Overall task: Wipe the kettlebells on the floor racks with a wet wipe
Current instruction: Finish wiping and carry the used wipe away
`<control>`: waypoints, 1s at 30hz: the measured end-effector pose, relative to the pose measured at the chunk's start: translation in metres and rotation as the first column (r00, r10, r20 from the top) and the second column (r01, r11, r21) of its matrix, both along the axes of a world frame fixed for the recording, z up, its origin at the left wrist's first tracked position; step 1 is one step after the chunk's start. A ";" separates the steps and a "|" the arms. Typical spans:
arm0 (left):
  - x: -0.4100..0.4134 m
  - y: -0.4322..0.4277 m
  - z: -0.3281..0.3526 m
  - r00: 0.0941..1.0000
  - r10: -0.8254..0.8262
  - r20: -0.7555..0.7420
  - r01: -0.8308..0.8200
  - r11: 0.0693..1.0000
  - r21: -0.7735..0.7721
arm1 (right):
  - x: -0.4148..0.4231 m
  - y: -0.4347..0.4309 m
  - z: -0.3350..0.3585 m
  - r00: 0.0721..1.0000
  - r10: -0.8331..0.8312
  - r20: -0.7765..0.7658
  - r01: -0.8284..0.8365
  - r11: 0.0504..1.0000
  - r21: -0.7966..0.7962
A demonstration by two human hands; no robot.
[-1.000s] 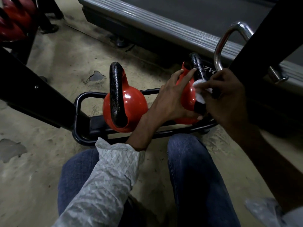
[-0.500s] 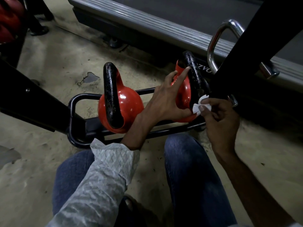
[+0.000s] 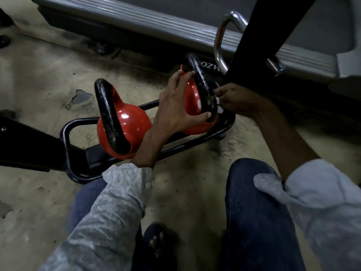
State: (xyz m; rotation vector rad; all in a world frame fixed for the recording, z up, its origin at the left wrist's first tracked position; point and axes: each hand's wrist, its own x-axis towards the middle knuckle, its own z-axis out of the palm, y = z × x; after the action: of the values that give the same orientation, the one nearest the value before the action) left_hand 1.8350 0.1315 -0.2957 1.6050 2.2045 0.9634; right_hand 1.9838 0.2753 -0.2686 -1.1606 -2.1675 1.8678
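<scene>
Partial white lettering "ozvo" showing on dark treadmill base (image 3: 210,65), far right, behind kettlebell handle (image 3: 201,83); rest hidden.

A worn concrete floor (image 3: 48,75), chipped in a dark patch behind the rack, carries a low black tubular floor rack (image 3: 67,133). Two red kettlebells with black handles sit on the rack: one (image 3: 132,124) near its left end, the other (image 3: 192,100) at its right end. A treadmill deck (image 3: 156,22) stands beyond the rack.

A gym: racked kettlebells (image 3: 125,126) beside a treadmill (image 3: 175,26).
</scene>
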 end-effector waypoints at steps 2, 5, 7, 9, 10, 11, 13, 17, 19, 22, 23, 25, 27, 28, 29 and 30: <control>0.002 -0.004 0.004 1.000 0.004 0.009 -0.004 0.999 -0.038 | 0.008 -0.008 -0.002 0.998 -0.019 0.062 0.007 0.983 0.182; 0.015 -0.009 0.024 0.999 0.035 0.029 -0.031 0.992 -0.121 | 0.027 -0.027 0.008 0.965 -0.263 0.019 0.249 0.934 0.258; 0.032 -0.006 0.054 0.999 0.031 0.024 -0.026 0.986 -0.167 | 0.047 -0.037 0.033 0.908 -0.401 -0.122 0.418 0.879 0.230; 0.051 0.001 0.092 0.999 -0.015 0.038 0.022 0.982 -0.189 | 0.075 -0.040 0.067 0.841 -0.508 -0.185 0.540 0.804 0.249; 0.062 0.006 0.111 0.998 -0.051 0.037 0.057 0.983 -0.176 | 0.092 -0.041 0.087 0.804 -0.562 -0.194 0.594 0.757 0.271; 0.073 0.011 0.131 0.996 -0.088 0.035 0.092 0.984 -0.150 | 0.109 -0.041 0.110 0.765 -0.613 -0.199 0.643 0.708 0.291; 0.101 0.021 0.178 0.990 -0.135 0.039 0.138 0.986 -0.097 | 0.141 -0.042 0.158 0.693 -0.690 -0.210 0.717 0.629 0.300; 0.164 0.033 0.296 0.945 -0.271 0.184 0.287 0.956 -0.065 | 0.199 -0.050 0.282 0.533 -0.814 -0.231 0.822 0.432 0.372; 0.190 0.039 0.355 0.906 -0.388 0.169 0.399 0.916 -0.040 | 0.226 -0.061 0.350 0.455 -0.848 -0.271 0.855 0.330 0.401; 0.225 0.048 0.446 0.846 -0.513 0.142 0.518 0.855 0.006 | 0.264 -0.076 0.443 0.340 -0.888 -0.311 0.883 0.187 0.430; 0.236 0.050 0.475 0.829 -0.542 0.138 0.546 0.838 0.010 | 0.275 -0.080 0.472 0.301 -0.897 -0.325 0.884 0.135 0.447; 0.253 0.051 0.524 0.794 -0.598 0.115 0.600 0.800 0.017 | 0.296 -0.090 0.523 0.235 -0.900 -0.368 0.882 0.038 0.469; 0.269 0.050 0.560 0.751 -0.653 0.096 0.653 0.756 0.043 | 0.314 -0.103 0.567 0.175 -0.895 -0.411 0.884 -0.041 0.466; 0.277 0.048 0.574 0.729 -0.677 0.102 0.675 0.736 0.056 | 0.324 -0.111 0.585 0.150 -0.890 -0.431 0.884 -0.074 0.462; 0.285 0.046 0.587 0.705 -0.700 0.114 0.698 0.713 0.068 | 0.334 -0.118 0.599 0.130 -0.884 -0.449 0.882 -0.105 0.460; 0.293 0.045 0.598 0.683 -0.720 0.123 0.717 0.693 0.078 | 0.344 -0.125 0.612 0.115 -0.880 -0.461 0.875 -0.130 0.466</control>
State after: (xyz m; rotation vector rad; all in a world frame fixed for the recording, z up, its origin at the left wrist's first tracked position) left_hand 2.1283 0.1768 0.3022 2.0761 1.2407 0.8074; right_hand 2.3279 0.1503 0.3430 -1.6743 -1.0058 0.3176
